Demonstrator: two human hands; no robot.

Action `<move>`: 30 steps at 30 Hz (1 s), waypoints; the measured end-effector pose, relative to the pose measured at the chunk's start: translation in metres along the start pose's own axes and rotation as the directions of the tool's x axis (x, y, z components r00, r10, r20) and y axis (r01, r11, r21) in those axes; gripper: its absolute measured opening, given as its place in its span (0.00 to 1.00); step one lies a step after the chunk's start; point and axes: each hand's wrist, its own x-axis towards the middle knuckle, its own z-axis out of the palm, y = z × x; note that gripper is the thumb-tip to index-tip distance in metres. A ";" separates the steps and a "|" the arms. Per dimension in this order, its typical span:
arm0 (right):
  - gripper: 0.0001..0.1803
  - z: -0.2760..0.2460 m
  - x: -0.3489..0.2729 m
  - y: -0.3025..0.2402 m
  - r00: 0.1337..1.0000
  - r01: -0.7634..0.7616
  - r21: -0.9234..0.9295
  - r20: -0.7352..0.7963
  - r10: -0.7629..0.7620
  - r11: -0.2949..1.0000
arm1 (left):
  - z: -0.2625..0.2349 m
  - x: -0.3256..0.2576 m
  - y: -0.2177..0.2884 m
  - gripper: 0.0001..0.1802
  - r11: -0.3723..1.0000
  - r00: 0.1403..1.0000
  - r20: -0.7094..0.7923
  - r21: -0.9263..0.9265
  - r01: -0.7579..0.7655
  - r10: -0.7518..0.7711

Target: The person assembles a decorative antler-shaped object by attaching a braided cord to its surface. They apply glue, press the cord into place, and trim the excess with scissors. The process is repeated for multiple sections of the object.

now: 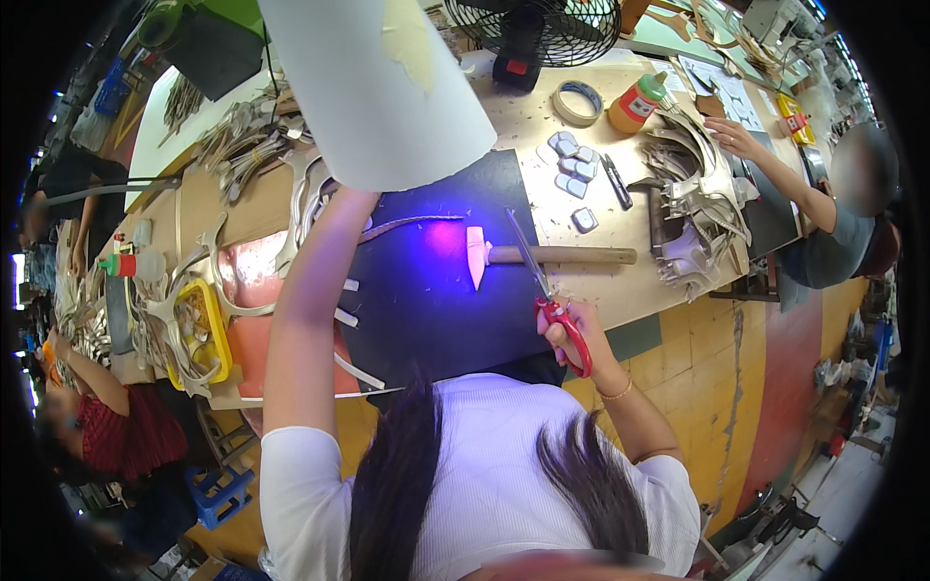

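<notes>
My right hand [572,329] is wrapped round the red handles of a pair of scissors [567,339], whose blades point away over the black mat [407,329]. A hammer [572,255] lies behind the blades, its pale head on the mat and its wooden handle toward the right. My left forearm [325,281] reaches far across the table, and a large white cylinder [397,116] hides that hand and anything in it. A thin curved strip [407,224] lies on the mat near my left wrist. Blue-purple light falls on the mat beside the hammer head.
Beyond the mat are a tape roll [578,103], a glue bottle [637,105], grey pieces [573,165], a black cutter [616,181] and a fan [533,29]. Cut strips lie left, around a yellow tray [225,334]. A co-worker [843,213] sits at right; others are at left.
</notes>
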 end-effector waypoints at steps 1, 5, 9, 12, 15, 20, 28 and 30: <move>0.41 0.001 0.000 0.001 1.000 -0.004 0.007 -0.008 0.004 1.000 | 0.001 0.002 -0.001 0.16 1.000 1.000 0.003 0.007 0.001 -0.001; 0.30 0.001 0.001 0.004 1.000 0.017 0.108 -0.027 -0.015 0.994 | -0.002 -0.001 -0.005 0.17 1.000 1.000 0.011 0.016 -0.004 0.004; 0.35 0.003 0.005 0.005 0.996 0.082 0.102 -0.047 -0.077 0.991 | -0.021 -0.017 -0.002 0.18 0.999 0.999 0.016 -0.008 -0.041 0.041; 0.42 0.008 0.012 0.004 0.993 0.110 0.108 -0.057 -0.105 0.988 | -0.051 -0.044 0.012 0.19 0.992 0.994 0.011 -0.060 -0.109 0.110; 0.45 0.020 0.023 0.003 0.983 0.177 0.132 -0.064 -0.170 0.975 | -0.085 -0.070 0.043 0.20 0.930 0.981 0.099 -0.346 -0.126 0.169; 0.40 0.041 0.039 0.002 0.960 0.280 0.211 -0.058 -0.273 0.937 | -0.126 -0.110 0.102 0.23 0.248 0.854 0.507 -0.848 0.469 0.117; 0.45 0.047 0.042 -0.001 0.964 0.259 0.093 -0.081 -0.252 0.961 | -0.135 -0.125 0.126 0.24 0.218 0.838 0.540 -0.830 0.514 0.081; 0.46 0.045 0.042 0.000 0.962 0.259 0.043 -0.104 -0.253 0.965 | -0.134 -0.126 0.127 0.25 0.231 0.835 0.547 -0.822 0.521 0.064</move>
